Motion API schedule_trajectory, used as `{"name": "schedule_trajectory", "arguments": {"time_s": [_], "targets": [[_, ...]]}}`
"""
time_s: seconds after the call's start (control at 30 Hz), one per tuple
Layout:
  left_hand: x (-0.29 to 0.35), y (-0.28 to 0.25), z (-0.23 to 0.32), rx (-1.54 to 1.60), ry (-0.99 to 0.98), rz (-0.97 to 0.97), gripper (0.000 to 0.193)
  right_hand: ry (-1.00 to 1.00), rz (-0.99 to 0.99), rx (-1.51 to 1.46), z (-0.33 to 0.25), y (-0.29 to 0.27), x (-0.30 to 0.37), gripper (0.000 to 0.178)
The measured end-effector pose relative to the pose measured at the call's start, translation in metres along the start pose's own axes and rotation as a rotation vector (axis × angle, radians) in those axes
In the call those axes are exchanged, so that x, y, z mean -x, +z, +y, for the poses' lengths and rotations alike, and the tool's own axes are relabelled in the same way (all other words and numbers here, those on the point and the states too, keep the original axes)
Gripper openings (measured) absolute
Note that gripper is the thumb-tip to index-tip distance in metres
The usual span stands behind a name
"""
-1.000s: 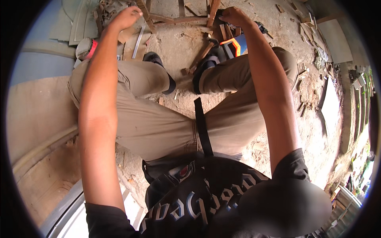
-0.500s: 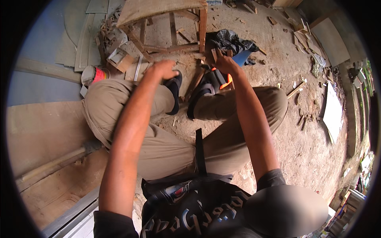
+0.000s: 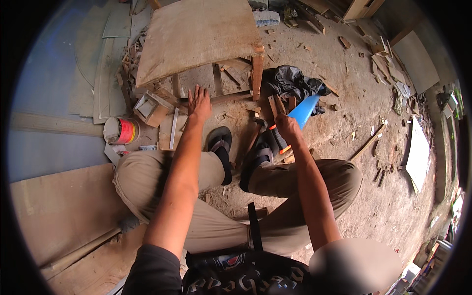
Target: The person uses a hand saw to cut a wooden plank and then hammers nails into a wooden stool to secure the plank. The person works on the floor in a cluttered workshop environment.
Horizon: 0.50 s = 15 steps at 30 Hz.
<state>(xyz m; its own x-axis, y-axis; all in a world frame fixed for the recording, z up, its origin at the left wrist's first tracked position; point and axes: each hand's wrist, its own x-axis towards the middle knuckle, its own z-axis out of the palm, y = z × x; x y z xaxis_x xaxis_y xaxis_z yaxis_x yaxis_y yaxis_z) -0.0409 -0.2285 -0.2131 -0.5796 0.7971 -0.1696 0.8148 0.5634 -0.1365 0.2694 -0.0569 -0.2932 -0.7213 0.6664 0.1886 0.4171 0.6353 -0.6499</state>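
My left hand point(image 3: 199, 104) reaches forward, open with its fingers stretched out, near the lower rail of a small wooden table point(image 3: 201, 37). My right hand point(image 3: 289, 130) is closed beside my right foot, with a short wooden strip point(image 3: 273, 105) sticking out past its fingers. Just how the fingers wrap around the strip is hidden. A handsaw with a blue blade point(image 3: 306, 109) and a black and orange handle point(image 3: 278, 139) lies right by this hand, which covers part of it. A crumpled black plastic bag point(image 3: 290, 79) lies beyond the blade.
A white bucket with a red and yellow label point(image 3: 120, 131) stands left of my knees, near wood offcuts point(image 3: 153, 109). Sheet boards point(image 3: 64, 196) line the left side. Wood scraps and a white panel point(image 3: 415, 155) lie to the right. My sandalled feet point(image 3: 220, 140) rest between the hands.
The view has tilted forward, showing more of the table. My left hand has moved toward the table's lower rail and its fingers have stretched out. My right hand stays by the strip and saw.
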Motion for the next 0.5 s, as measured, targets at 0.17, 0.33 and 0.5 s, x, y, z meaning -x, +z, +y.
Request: {"name": "schedule_trajectory", "arguments": {"time_s": [0.17, 0.33, 0.5], "targets": [[-0.015, 0.013, -0.001, -0.054, 0.037, -0.028, 0.046, 0.137, 0.13, -0.059, -0.018, 0.003, -0.009, 0.015], [-0.034, 0.016, -0.025, -0.07, 0.12, -0.183, 0.035, 0.211, 0.117, -0.02, -0.022, 0.003, -0.016, 0.025], [-0.046, 0.039, -0.055, 0.017, 0.229, -0.225, 0.029, 0.235, 0.02, -0.012, -0.048, 0.008, -0.02, 0.027]]}}
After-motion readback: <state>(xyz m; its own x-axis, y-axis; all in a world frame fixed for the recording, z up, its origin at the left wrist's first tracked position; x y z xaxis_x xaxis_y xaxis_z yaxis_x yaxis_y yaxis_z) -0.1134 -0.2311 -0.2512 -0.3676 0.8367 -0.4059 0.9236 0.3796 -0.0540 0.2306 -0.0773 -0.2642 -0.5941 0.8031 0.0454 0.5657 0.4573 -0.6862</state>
